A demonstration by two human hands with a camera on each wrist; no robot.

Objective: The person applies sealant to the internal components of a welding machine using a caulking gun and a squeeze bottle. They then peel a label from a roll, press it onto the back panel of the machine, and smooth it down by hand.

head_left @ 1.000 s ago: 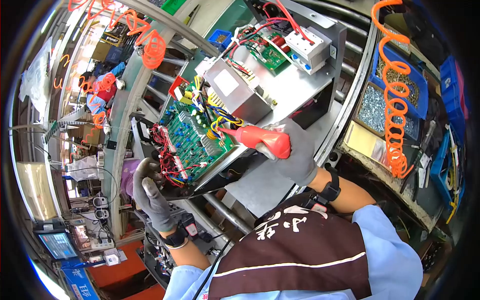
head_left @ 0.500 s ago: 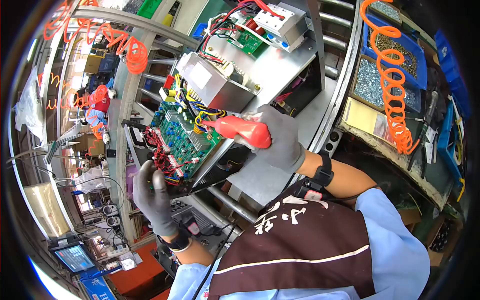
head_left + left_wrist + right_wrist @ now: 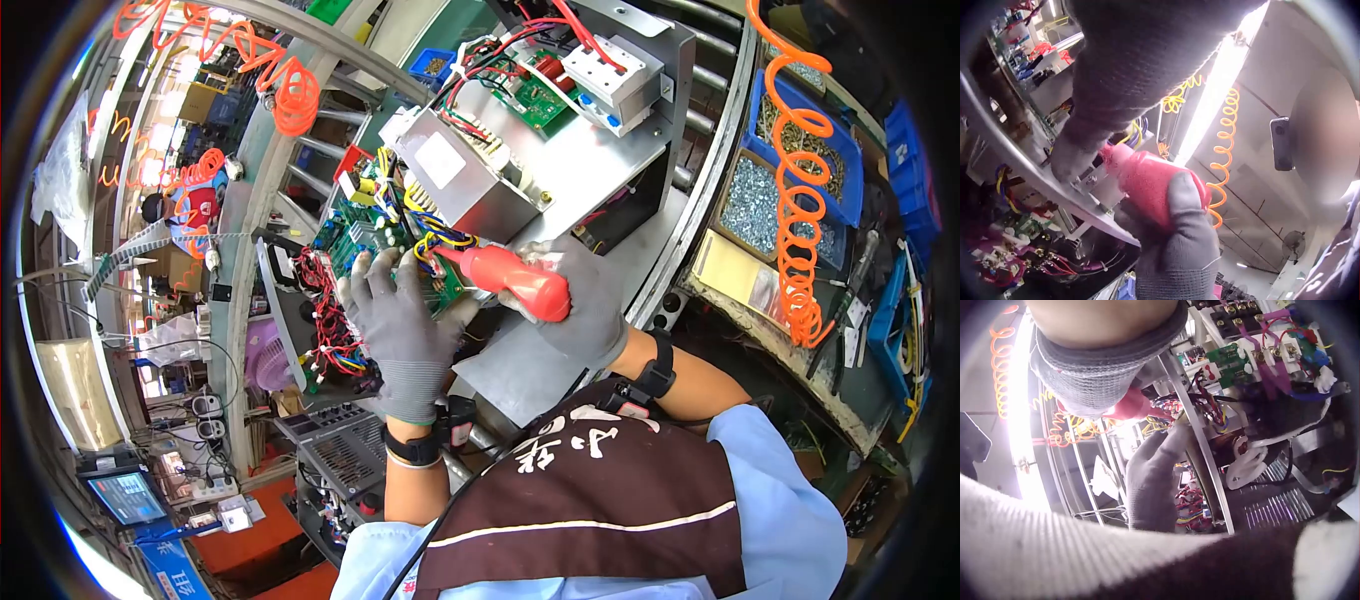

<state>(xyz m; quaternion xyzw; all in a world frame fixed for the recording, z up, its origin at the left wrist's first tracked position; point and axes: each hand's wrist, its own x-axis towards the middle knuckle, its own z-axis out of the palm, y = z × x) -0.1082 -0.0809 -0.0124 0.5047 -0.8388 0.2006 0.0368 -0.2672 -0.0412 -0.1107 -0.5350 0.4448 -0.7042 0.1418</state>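
My gloved right hand [image 3: 588,312] grips a red squeeze bottle [image 3: 512,278]. Its narrow tip points left, at the yellow and blue wires [image 3: 440,238] along the edge of a green circuit board [image 3: 352,232]. My gloved left hand [image 3: 398,325] lies over the near part of that board, fingers extended and slightly spread, hiding much of it. In the left wrist view, the right thumb presses along the side of the red bottle [image 3: 1147,178], with the left fingers close to its tip. A grey metal block with a white label [image 3: 460,175] stands just beyond the wires.
A white breaker block [image 3: 610,80] sits farther back on the metal chassis [image 3: 590,175]. At right, blue bins of screws [image 3: 815,140] stand behind a hanging orange coiled hose [image 3: 797,210]. Rollers [image 3: 700,85] run beneath the unit. Another person [image 3: 195,215] is at far left.
My left hand has moved from beside the board's near left corner up and right onto the board, its fingers straightening. The right hand keeps the bottle's tip at the wires.
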